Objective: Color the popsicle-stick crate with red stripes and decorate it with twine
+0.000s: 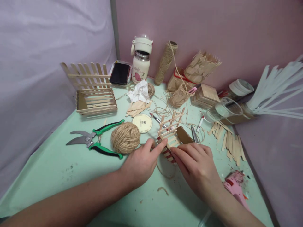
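A small craft stick box (pixel 172 138) stands on the table in front of me, with a lattice back, a brown cardboard side and red-and-cream stripes along its near face. My left hand (pixel 142 162) grips its left end, the index finger pressed on the near rim. At the same rim, the fingers of my right hand (pixel 197 167) are pinched together; their tips hide exactly what lies between them. A loop of twine (pixel 167 176) hangs below the box. Just left of my left hand sits a ball of twine (pixel 126 137).
Green-handled pruning shears (pixel 94 138) lie at left, before a larger stick box (pixel 96 101). Behind stand a bottle (pixel 140 67), a twine spool (pixel 165 63) and stick containers (pixel 181 94). Loose sticks (pixel 234 146), a pink glue gun (pixel 235 187) and white glue sticks (pixel 279 85) are at right.
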A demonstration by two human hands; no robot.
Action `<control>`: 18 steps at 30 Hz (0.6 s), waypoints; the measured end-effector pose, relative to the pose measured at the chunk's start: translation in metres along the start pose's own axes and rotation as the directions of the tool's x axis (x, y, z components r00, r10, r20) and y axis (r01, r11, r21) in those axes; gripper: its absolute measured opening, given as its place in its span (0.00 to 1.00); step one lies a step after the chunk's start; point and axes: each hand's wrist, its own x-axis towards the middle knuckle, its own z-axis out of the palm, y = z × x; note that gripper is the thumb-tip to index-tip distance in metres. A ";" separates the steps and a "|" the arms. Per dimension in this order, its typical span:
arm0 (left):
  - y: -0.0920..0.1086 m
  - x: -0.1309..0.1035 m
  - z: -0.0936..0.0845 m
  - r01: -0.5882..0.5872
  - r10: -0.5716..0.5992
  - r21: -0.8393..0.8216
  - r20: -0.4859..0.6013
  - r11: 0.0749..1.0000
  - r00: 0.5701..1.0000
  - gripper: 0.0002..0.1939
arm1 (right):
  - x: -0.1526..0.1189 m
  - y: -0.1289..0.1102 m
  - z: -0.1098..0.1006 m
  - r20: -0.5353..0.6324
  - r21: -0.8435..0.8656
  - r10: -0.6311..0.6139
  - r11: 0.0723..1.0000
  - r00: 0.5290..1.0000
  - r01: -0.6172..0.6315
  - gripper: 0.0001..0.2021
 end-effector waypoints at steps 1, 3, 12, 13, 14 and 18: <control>0.000 0.000 0.000 0.002 -0.002 -0.002 0.005 1.000 1.000 0.29 | 0.000 0.000 0.000 -0.002 0.001 -0.002 1.000 1.000 0.002 0.08; 0.000 0.000 0.000 0.004 -0.004 -0.013 0.001 1.000 1.000 0.28 | 0.000 -0.001 0.000 -0.005 0.001 -0.003 1.000 1.000 0.003 0.08; -0.002 -0.002 0.002 -0.038 0.036 -0.024 -0.071 0.999 0.997 0.28 | 0.002 -0.002 -0.001 -0.016 -0.013 0.002 1.000 1.000 -0.002 0.08; -0.002 -0.002 0.003 -0.043 0.039 -0.037 -0.093 0.998 0.995 0.28 | 0.002 -0.003 -0.001 -0.019 -0.010 0.005 1.000 1.000 -0.005 0.07; -0.002 -0.002 0.003 -0.051 0.043 -0.060 -0.123 0.997 0.992 0.27 | 0.002 -0.003 -0.001 -0.021 -0.005 0.009 1.000 1.000 -0.009 0.07; -0.001 -0.003 -0.004 -0.159 0.095 -0.190 -0.307 0.969 0.947 0.21 | 0.000 -0.007 0.002 -0.033 0.021 0.048 0.999 0.998 -0.047 0.08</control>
